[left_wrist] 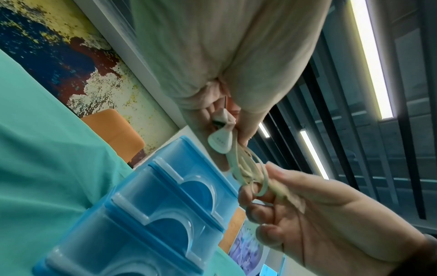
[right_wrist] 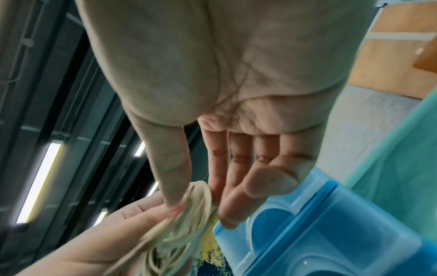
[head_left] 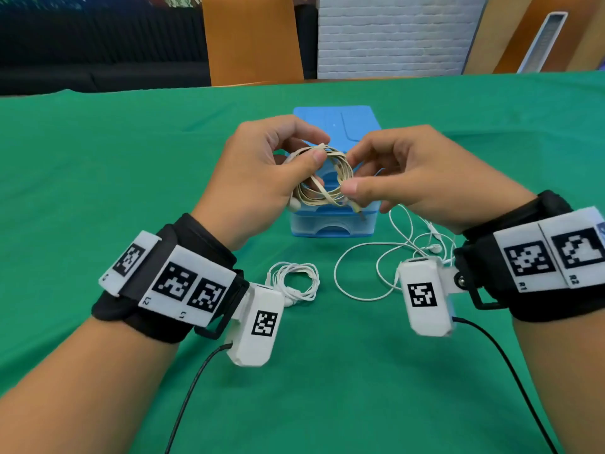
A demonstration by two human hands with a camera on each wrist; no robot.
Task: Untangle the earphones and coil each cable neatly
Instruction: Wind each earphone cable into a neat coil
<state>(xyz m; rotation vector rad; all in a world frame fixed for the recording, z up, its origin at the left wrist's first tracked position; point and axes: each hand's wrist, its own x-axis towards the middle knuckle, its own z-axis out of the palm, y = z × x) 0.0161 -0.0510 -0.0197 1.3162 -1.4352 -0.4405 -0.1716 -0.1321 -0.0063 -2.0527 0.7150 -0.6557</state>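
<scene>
A beige flat-cable earphone coil (head_left: 327, 178) hangs in the air over the blue box, held between both hands. My left hand (head_left: 319, 150) pinches the coil's top between thumb and fingers; the left wrist view shows its earbuds (left_wrist: 220, 142) tucked against the left hand's fingers (left_wrist: 212, 110). My right hand (head_left: 350, 172) pinches the coil's right side between thumb and forefinger, and the thumb lies on the beige loops (right_wrist: 198, 198) in the right wrist view. The plug end (head_left: 358, 213) dangles below. A coiled white earphone (head_left: 296, 280) lies on the cloth. A loose white earphone (head_left: 386, 257) sprawls to the right.
A blue plastic drawer box (head_left: 337, 122) stands on the green tablecloth (head_left: 131, 158) just behind the hands. An orange chair (head_left: 252, 40) stands beyond the table's far edge. Black camera leads (head_left: 190, 394) trail from both wrists toward me.
</scene>
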